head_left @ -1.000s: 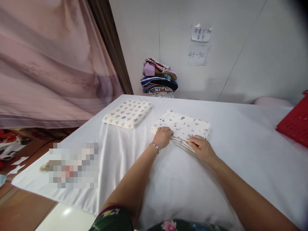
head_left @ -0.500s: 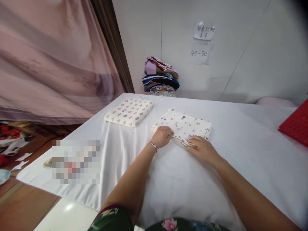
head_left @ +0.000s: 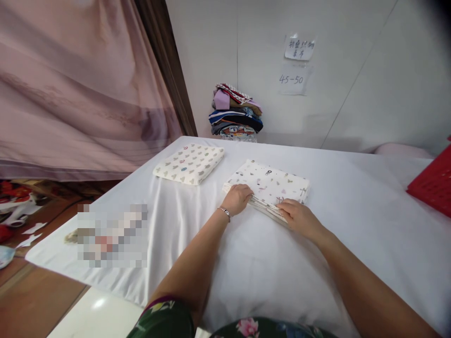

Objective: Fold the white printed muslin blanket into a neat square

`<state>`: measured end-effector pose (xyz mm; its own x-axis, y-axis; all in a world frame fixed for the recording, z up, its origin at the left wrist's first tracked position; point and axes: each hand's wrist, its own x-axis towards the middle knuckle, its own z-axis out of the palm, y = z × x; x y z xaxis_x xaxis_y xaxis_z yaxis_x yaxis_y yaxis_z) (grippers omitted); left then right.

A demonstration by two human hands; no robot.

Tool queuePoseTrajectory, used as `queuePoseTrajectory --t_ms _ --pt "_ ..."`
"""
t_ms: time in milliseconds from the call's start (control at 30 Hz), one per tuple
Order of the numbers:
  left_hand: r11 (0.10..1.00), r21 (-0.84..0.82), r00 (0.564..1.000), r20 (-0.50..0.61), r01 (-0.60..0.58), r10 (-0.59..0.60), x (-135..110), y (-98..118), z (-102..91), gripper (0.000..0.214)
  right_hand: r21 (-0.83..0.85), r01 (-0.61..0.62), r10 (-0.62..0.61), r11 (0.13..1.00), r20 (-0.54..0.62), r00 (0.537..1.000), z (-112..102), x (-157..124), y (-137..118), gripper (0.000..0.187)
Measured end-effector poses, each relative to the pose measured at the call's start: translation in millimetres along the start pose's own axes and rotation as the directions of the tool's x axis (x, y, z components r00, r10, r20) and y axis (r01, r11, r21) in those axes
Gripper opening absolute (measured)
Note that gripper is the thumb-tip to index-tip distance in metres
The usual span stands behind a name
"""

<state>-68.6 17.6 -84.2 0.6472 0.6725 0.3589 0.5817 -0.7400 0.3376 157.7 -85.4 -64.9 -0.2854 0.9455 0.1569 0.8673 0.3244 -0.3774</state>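
A white folded cloth (head_left: 269, 179) with small scattered prints lies flat in several layers, in the middle of the white-covered table (head_left: 355, 202). My left hand (head_left: 238, 199), a bracelet at its wrist, is closed on the near edge toward the left corner. At the near right corner, my right hand (head_left: 300, 218) pinches the edge, its thumb partly hidden. The stacked layers show between both hands. Farther left rests a second folded cloth (head_left: 190, 164), cream with a grey mouse-head-like print, which neither hand touches.
A pile of folded fabrics (head_left: 235, 115) stands against the wall behind the table. At the right edge is a red perforated basket (head_left: 431, 185). A pink curtain (head_left: 81, 89) hangs at left. A pixelated patch (head_left: 112, 237) hides something on the table's left side.
My right hand has shifted slightly right and down along the near edge, and more of the layers shows. The left hand stays nearly in place.
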Motion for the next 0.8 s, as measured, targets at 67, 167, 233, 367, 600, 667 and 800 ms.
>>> queuePoseTrajectory --t_ms 67,167,233,367,600,667,800 --pt "0.999 0.032 1.000 -0.016 0.010 -0.010 0 1 1.3 0.020 0.015 -0.003 0.004 1.000 -0.023 1.000 1 0 1 0.032" --pt "0.998 0.064 0.999 -0.042 0.016 -0.013 0 4 3.3 0.020 0.001 -0.009 0.009 1.000 -0.048 0.999 2 0 1 0.032" --pt "0.997 0.070 0.998 -0.054 0.015 -0.011 -1 4 4.6 0.019 -0.036 -0.007 0.006 0.999 -0.032 0.999 3 0 0 0.031" --pt "0.999 0.053 0.998 -0.066 -0.015 0.019 -4 2 5.6 0.018 -0.099 0.019 -0.019 0.995 0.002 1.000 3 -1 -1 0.031" --pt "0.996 -0.039 0.993 -0.081 -0.083 0.080 -7 -7 3.9 0.025 -0.076 0.018 -0.018 0.997 0.010 1.000 3 -1 2 0.033" --pt "0.996 -0.029 0.992 -0.090 -0.087 0.084 -7 -7 4.7 0.026 -0.077 0.006 -0.006 0.997 0.008 1.000 1 -1 1 0.033" --pt "0.997 0.038 0.991 -0.112 -0.067 0.071 -6 -4 7.4 0.026 -0.091 0.002 0.003 0.996 0.052 0.999 -3 -2 -6 0.030"
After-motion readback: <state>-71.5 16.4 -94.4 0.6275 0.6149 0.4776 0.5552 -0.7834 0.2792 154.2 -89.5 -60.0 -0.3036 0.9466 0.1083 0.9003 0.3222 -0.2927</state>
